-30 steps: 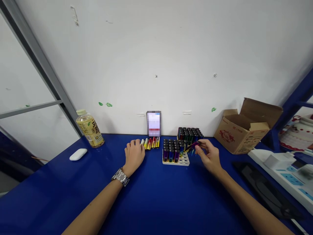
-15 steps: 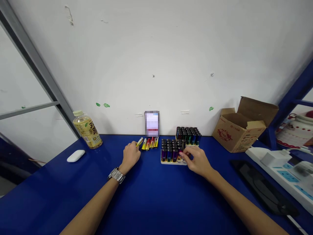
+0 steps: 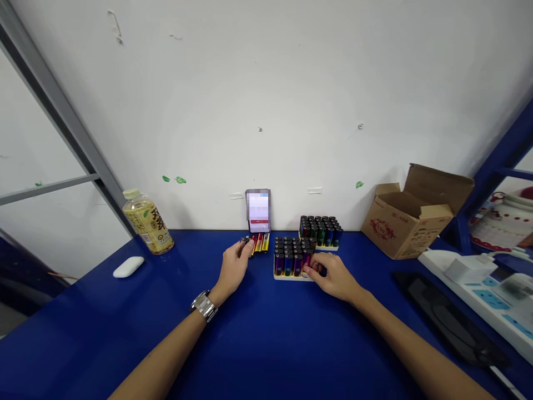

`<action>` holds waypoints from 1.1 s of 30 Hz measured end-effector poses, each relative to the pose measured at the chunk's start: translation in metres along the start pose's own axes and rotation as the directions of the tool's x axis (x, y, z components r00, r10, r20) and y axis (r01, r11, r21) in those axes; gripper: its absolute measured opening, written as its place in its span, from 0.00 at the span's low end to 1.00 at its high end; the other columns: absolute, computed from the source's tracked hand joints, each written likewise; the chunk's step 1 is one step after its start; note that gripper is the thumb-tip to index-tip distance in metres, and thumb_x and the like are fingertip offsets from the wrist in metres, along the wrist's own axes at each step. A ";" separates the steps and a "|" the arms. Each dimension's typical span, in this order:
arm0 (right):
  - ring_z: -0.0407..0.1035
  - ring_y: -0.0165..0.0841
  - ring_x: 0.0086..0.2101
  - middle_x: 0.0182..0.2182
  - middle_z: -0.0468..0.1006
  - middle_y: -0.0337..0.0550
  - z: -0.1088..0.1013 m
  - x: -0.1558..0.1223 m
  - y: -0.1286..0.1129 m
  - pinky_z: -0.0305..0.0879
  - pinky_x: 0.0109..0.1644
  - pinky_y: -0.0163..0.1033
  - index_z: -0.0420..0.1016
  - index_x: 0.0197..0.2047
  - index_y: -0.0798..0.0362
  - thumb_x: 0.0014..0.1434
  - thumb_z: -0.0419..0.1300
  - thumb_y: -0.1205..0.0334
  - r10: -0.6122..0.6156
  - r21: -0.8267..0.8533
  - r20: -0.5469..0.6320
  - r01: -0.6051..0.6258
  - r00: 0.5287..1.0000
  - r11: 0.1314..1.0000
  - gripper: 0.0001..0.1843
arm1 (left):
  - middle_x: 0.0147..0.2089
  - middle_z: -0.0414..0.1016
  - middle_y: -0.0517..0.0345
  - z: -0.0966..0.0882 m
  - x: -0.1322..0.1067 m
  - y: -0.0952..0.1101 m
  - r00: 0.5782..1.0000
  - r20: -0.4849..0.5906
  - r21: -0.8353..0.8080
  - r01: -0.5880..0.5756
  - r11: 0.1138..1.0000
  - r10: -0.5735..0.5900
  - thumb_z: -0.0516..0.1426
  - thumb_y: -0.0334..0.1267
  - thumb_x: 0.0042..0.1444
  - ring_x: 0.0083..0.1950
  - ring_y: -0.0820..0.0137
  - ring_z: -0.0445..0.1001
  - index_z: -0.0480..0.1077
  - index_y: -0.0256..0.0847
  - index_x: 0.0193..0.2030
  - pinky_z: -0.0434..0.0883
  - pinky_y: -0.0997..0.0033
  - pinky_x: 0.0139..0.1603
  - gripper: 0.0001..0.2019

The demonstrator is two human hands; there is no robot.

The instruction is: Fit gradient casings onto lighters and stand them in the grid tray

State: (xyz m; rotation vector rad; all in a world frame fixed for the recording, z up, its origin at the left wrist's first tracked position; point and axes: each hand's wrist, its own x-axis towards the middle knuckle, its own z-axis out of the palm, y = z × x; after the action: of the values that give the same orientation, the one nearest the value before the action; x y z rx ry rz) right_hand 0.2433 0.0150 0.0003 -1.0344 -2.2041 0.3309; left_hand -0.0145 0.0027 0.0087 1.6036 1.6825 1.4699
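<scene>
My left hand (image 3: pixel 234 265), a metal watch at its wrist, pinches a battery (image 3: pixel 244 242) whose dark end points up. Beside those fingers a few loose red and gold batteries (image 3: pixel 261 243) lie on the blue table. To the right, upright batteries (image 3: pixel 287 264) with dark tops fill most of a white tray (image 3: pixel 291 278). At that tray's front right corner my right hand (image 3: pixel 333 274) has its fingers closed around the lower part of a purple-pink battery (image 3: pixel 307 258), partly hidden by the thumb and fingertips.
Behind stands a second tray of batteries (image 3: pixel 320 230). A phone (image 3: pixel 259 211) leans on the wall. Left are a drink bottle (image 3: pixel 150 223) and a white case (image 3: pixel 129 267). An open cardboard box (image 3: pixel 410 222), a black device (image 3: pixel 445 314) and a power strip (image 3: pixel 478 294) line the right.
My left hand has moved right, over the loose batteries, and the battery in it now shows its dark end up. My right hand's fingers have shifted slightly lower at the tray's corner.
</scene>
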 end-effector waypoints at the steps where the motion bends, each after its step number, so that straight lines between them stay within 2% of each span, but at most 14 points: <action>1: 0.64 0.31 0.22 0.20 0.71 0.39 -0.001 0.000 0.000 0.58 0.28 0.36 0.66 0.22 0.52 0.60 0.54 0.57 -0.004 0.004 0.005 0.004 1.000 1.000 0.15 | 0.19 0.54 0.67 0.000 -0.001 0.003 1.000 0.009 0.015 -0.003 1.000 0.003 0.51 0.53 0.55 0.22 0.77 0.54 0.53 0.42 0.20 0.55 0.75 0.23 0.20; 4: 0.64 0.31 0.22 0.20 0.71 0.39 -0.002 0.001 -0.002 0.57 0.26 0.35 0.66 0.22 0.52 0.60 0.54 0.57 -0.012 0.010 0.008 0.012 1.000 1.000 0.16 | 0.16 0.47 0.67 0.001 -0.005 0.009 1.000 0.021 0.149 -0.020 0.989 0.017 0.49 0.54 0.54 0.21 0.77 0.49 0.47 0.43 0.16 0.50 0.73 0.22 0.24; 7: 0.64 0.30 0.22 0.20 0.71 0.39 -0.002 0.001 -0.002 0.57 0.26 0.35 0.65 0.22 0.52 0.60 0.54 0.58 -0.008 0.010 0.004 0.008 1.000 1.000 0.15 | 0.15 0.45 0.66 0.002 -0.006 0.013 1.000 0.015 0.251 -0.025 0.968 0.022 0.48 0.50 0.53 0.20 0.77 0.48 0.46 0.43 0.14 0.48 0.72 0.23 0.22; 12: 0.64 0.30 0.22 0.20 0.70 0.39 -0.001 0.001 -0.002 0.57 0.26 0.35 0.65 0.22 0.52 0.59 0.55 0.59 0.014 0.011 0.020 -0.014 1.000 1.000 0.14 | 0.14 0.44 0.67 0.003 -0.006 0.014 1.000 0.014 0.300 -0.019 0.954 0.015 0.49 0.45 0.49 0.19 0.77 0.47 0.46 0.43 0.14 0.47 0.71 0.23 0.19; 18: 0.65 0.31 0.23 0.20 0.71 0.38 -0.002 0.002 -0.001 0.58 0.26 0.35 0.66 0.23 0.52 0.58 0.55 0.60 0.031 0.017 0.033 -0.031 0.999 0.999 0.13 | 0.15 0.48 0.66 0.005 -0.009 0.018 0.997 0.054 0.322 -0.073 0.944 0.059 0.48 0.50 0.52 0.20 0.76 0.50 0.47 0.43 0.15 0.48 0.72 0.24 0.22; 23: 0.65 0.31 0.23 0.20 0.71 0.38 0.000 0.000 0.000 0.58 0.27 0.35 0.67 0.23 0.52 0.58 0.56 0.60 0.028 0.011 0.031 -0.029 0.999 1.000 0.13 | 0.14 0.47 0.66 0.006 -0.010 0.019 0.996 0.033 0.355 -0.085 0.931 0.078 0.48 0.45 0.52 0.19 0.76 0.50 0.44 0.43 0.15 0.47 0.71 0.23 0.20; 25: 0.64 0.30 0.22 0.20 0.72 0.38 0.001 -0.001 0.001 0.58 0.28 0.36 0.67 0.23 0.52 0.57 0.57 0.59 0.022 -0.010 -0.015 -0.022 1.000 1.000 0.12 | 0.15 0.46 0.66 0.007 -0.011 0.020 0.995 0.038 0.352 -0.100 0.930 0.093 0.49 0.46 0.53 0.19 0.76 0.49 0.44 0.43 0.16 0.48 0.72 0.23 0.21; 27: 0.64 0.30 0.22 0.21 0.72 0.38 0.000 -0.002 0.000 0.59 0.30 0.37 0.67 0.26 0.52 0.56 0.57 0.58 -0.005 -0.019 -0.132 0.002 0.991 1.000 0.10 | 0.16 0.45 0.67 0.008 -0.015 0.021 0.989 0.049 0.330 -0.148 0.932 0.140 0.50 0.48 0.54 0.19 0.77 0.49 0.44 0.44 0.17 0.49 0.73 0.23 0.22; 30: 0.63 0.31 0.23 0.21 0.69 0.38 -0.002 -0.003 -0.007 0.59 0.31 0.38 0.67 0.30 0.52 0.56 0.56 0.58 -0.139 -0.048 -0.345 0.131 0.928 0.990 0.07 | 0.18 0.48 0.70 0.012 -0.026 0.026 0.960 0.096 0.250 -0.281 0.927 0.265 0.53 0.49 0.55 0.19 0.77 0.53 0.48 0.44 0.22 0.53 0.76 0.23 0.19; 33: 0.63 0.34 0.27 0.24 0.69 0.40 -0.002 -0.003 -0.024 0.61 0.32 0.41 0.67 0.36 0.53 0.56 0.57 0.54 -0.323 -0.076 -0.396 0.320 0.860 0.944 0.10 | 0.19 0.54 0.71 0.015 -0.041 0.032 0.890 0.225 0.188 -0.440 0.878 0.397 0.51 0.40 0.57 0.18 0.77 0.57 0.54 0.44 0.31 0.56 0.77 0.22 0.08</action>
State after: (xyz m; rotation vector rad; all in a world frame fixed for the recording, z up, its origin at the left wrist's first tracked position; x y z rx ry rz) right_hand 0.2315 -0.0031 0.0118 -0.6460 -1.9494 -0.0449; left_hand 0.0244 -0.0339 0.0157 2.2757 1.5097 1.2888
